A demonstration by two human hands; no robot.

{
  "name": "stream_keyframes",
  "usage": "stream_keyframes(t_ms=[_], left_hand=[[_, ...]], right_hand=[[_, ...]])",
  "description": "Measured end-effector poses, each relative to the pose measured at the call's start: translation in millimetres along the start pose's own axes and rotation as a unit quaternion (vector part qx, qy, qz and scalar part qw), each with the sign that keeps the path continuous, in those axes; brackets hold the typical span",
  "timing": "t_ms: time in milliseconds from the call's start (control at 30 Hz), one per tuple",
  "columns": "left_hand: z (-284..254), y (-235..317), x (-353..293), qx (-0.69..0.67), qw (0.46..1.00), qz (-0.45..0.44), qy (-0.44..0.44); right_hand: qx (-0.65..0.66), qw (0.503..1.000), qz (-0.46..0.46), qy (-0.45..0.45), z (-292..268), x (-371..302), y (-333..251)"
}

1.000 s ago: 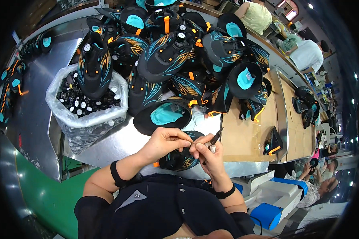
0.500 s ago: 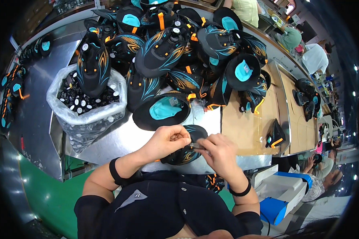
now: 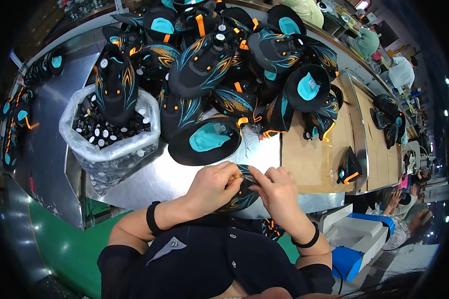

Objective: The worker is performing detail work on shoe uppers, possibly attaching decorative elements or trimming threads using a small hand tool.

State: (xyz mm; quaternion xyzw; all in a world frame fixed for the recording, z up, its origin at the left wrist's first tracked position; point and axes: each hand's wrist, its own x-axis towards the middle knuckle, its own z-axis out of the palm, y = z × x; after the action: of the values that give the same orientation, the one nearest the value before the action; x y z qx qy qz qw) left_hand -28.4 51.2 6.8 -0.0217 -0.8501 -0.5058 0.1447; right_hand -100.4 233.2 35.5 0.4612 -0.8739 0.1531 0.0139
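Lower centre: two hands, left hand (image 3: 215, 185) and right hand (image 3: 275, 188), fingertips closed, pinching one thin item (image 3: 247, 177), kind unclear. One shoe (image 3: 241, 201) lay beneath. Left: one bag (image 3: 102, 170). Upper centre: one pile (image 3: 199, 74), overlapped, uncountable.

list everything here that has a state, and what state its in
left hand, fingertips pinched on something thin
right hand, fingertips pinched likewise
shoe beneath hands, partly hidden
plastic bag, open-topped, holding small black parts
shoe behind bag, toe over its opening
shoe heap, piled loosely
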Motion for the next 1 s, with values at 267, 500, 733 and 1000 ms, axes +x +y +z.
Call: stream_keyframes(t_ms=[267, 500, 733, 1000], left_hand=[[-32.5, -8.5, -7.2, -0.513, 0.787, -0.293, -0.18], [-13.1, -5.2, 5.2, -0.58, 0.77, -0.264, -0.038], [-17.3, -7.2, 4.6, -0.565, 0.778, -0.266, 0.065], [10.0, -0.5, 7.4, -0.574, 0.788, -0.215, 0.06]], right_hand=[[0.005, 0.997, -0.037, 0.072, 30.2, 5.5, 37.1], [0.318, 0.938, 0.053, 0.128, 24.6, 14.9, -1.4], [0.59, 0.79, 0.134, 0.097, 24.2, 9.5, -20.0], [0.363, 0.928, 0.028, 0.082, 37.6, 23.5, -40.1]])
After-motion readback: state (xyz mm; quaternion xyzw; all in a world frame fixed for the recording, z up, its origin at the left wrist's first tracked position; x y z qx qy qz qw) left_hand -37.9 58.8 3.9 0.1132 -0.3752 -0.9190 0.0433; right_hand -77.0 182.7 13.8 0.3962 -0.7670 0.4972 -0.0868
